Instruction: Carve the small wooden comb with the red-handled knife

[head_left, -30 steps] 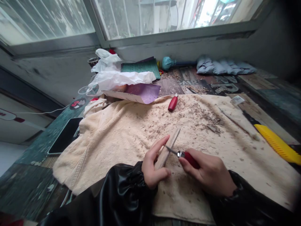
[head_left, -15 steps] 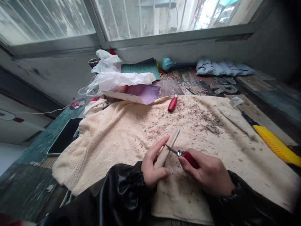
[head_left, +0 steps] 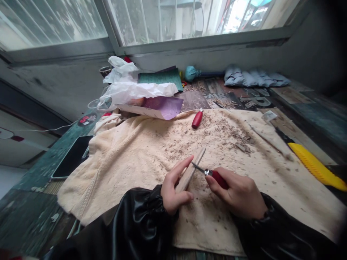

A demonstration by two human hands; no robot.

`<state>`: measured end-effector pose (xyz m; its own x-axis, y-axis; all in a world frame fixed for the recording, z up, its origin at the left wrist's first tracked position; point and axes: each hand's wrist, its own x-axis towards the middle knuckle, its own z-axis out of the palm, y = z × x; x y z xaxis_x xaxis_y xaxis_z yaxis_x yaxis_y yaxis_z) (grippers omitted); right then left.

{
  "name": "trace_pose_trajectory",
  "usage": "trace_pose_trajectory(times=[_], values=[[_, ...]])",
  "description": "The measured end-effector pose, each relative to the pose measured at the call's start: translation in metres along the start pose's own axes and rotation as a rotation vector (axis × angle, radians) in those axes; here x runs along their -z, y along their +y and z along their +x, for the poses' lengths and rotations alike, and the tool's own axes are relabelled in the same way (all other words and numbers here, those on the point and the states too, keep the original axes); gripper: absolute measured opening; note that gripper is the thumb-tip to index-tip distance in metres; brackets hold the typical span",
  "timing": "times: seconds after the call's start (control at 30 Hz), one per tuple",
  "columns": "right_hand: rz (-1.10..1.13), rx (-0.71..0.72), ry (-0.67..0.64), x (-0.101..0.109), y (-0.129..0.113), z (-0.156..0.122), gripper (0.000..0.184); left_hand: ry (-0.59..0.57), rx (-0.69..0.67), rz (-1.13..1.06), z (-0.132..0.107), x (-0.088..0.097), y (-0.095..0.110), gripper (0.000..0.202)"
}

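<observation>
My left hand (head_left: 175, 187) is closed round the lower part of a slim, pale wooden stick (head_left: 193, 169), which slants up and away to the right over the cloth. In my right hand (head_left: 240, 191) is a carving knife (head_left: 219, 179) with a red handle, a shiny metal collar and a thin dark blade. The blade points left and lies against or just over the stick's upper side, close to my left index fingertip. Most of the knife's handle is hidden by my fingers. Beyond the stick, a second red-handled tool (head_left: 197, 119) lies on the cloth.
A cream towel (head_left: 130, 155) strewn with wood shavings (head_left: 238, 135) covers the table. At the right lies a yellow-handled tool (head_left: 316, 164). A black tray (head_left: 72, 159) is at the left. White plastic (head_left: 146, 90), purple paper (head_left: 169, 107) and a grey-blue padded bundle (head_left: 255, 77) lie toward the window.
The whole view has shifted slightly left. Both hands keep their grips; the knife blade sits nearly the same way across the stick, its tip perhaps slightly higher.
</observation>
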<state>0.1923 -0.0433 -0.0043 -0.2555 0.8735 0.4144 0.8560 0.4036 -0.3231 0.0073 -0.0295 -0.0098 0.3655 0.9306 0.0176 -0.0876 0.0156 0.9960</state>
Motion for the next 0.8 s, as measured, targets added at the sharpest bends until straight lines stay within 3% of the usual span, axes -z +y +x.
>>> trace_pose_trajectory(times=[0.13,0.27,0.4,0.53,0.67,0.8], values=[[0.034,0.062,-0.022,0.0017,-0.0001,0.0014,0.043,-0.003,-0.019,-0.016,-0.0005,-0.0006,0.0014,0.078],[-0.053,-0.024,0.030,0.0020,0.0020,0.0024,0.044,0.015,0.003,-0.031,-0.0014,-0.0018,0.0021,0.076],[0.036,0.049,0.004,0.0016,0.0022,0.0011,0.043,0.022,-0.003,-0.029,-0.0020,-0.0028,0.0027,0.074],[-0.027,0.000,0.043,0.0023,-0.0008,0.0010,0.041,0.023,-0.044,-0.010,-0.0010,-0.0005,0.0011,0.072],[0.073,0.117,0.010,0.0023,-0.0043,0.0007,0.043,-0.023,-0.036,0.042,0.0001,0.0027,-0.0016,0.077],[0.009,0.022,0.033,0.0009,-0.0015,0.0005,0.042,0.000,-0.005,0.047,0.0003,0.0026,-0.0017,0.075]])
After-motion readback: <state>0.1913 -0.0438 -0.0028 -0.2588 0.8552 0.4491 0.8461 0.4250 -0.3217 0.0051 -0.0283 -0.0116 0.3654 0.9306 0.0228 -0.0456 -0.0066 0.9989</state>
